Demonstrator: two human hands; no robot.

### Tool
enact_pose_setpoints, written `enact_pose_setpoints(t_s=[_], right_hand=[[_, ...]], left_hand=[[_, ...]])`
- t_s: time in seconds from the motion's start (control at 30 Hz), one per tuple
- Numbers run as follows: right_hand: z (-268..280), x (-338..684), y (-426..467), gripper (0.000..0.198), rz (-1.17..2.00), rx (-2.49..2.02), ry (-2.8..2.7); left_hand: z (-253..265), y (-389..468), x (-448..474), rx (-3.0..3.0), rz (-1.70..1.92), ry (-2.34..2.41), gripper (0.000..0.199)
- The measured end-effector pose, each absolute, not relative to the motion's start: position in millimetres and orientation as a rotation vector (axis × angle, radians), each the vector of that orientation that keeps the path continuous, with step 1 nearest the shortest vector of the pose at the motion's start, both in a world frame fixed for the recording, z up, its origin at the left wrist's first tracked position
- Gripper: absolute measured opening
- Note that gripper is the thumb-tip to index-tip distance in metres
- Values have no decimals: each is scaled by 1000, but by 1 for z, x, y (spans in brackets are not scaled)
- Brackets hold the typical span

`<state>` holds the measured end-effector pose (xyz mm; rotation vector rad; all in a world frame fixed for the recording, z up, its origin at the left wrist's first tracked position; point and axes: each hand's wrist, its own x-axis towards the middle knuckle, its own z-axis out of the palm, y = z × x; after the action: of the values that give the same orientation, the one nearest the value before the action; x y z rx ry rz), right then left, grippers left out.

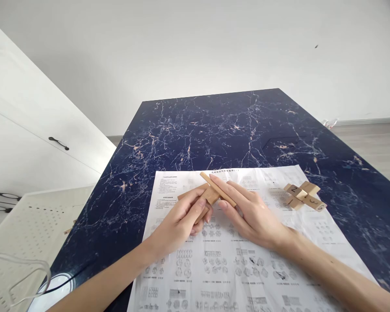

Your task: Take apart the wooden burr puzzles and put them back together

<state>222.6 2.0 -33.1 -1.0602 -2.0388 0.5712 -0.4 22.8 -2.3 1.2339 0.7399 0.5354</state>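
Over a printed instruction sheet [139, 299], my left hand [182, 219] is closed around several crossed wooden puzzle pieces [211, 195]. Its thumb presses on the near piece, and the fingers curl underneath. My right hand [251, 214] grips a slim wooden puzzle stick [218, 189] between thumb and fingers. The stick lies slantwise across the top of the crossed pieces and appears to touch them. Where the pieces join is partly hidden by my fingers. To the right on the sheet rests an assembled wooden burr puzzle [303, 196] with numbers on its faces.
The sheet lies on a dark blue marbled table [195, 138]. At the left stand a white perforated surface [29, 221] with a clear cable, a round white object [53, 292] and a white cabinet [29, 112] with black handles. A white wall rises behind the table.
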Motion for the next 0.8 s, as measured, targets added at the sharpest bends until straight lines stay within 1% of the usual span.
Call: enact_pose_setpoints(t_s=[0.27, 0.4, 0.6, 0.8], right_hand=[[-38, 217, 1, 51, 469, -1171, -1948], [-37, 218, 1, 47, 444, -1240, -1837], [-38, 220, 1, 50, 490, -1251, -1852], [-38, 221, 2, 54, 471, -1207, -1858]], left_hand=[[-4, 24, -4, 1190, 554, 708, 36], [-7, 24, -5, 1142, 556, 696, 42], [-9, 25, -5, 1113, 563, 693, 42], [-7, 25, -5, 1152, 537, 674, 39]])
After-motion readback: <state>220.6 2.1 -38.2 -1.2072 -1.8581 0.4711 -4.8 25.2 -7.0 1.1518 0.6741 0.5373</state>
